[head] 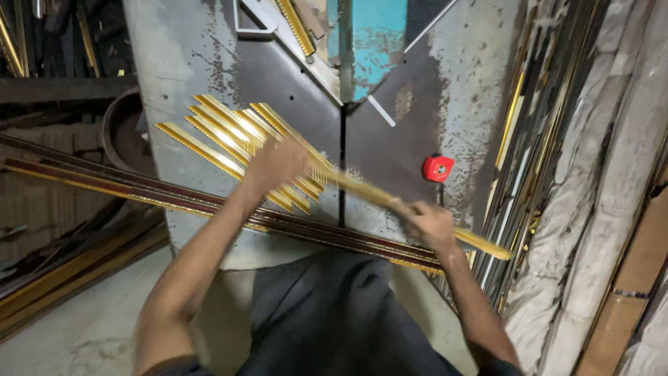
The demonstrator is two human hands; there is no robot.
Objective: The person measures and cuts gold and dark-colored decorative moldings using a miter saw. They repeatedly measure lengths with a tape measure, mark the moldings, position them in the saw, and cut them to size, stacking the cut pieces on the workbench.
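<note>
Both hands, the left hand and right hand, are closed around one gold moulding strip above the worn metal bench, beside stacked gold strips.

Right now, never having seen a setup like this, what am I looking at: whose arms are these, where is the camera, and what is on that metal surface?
The one picture comes from a camera worn on a person's head, looking down at their own bare arms. The left hand and right hand grip one long gold-coloured moulding strip, blurred by motion. It lies across a worn grey metal worktable carrying a fan of cut gold moulding strips, a small red object and a long dark red-and-gold moulding.
</note>
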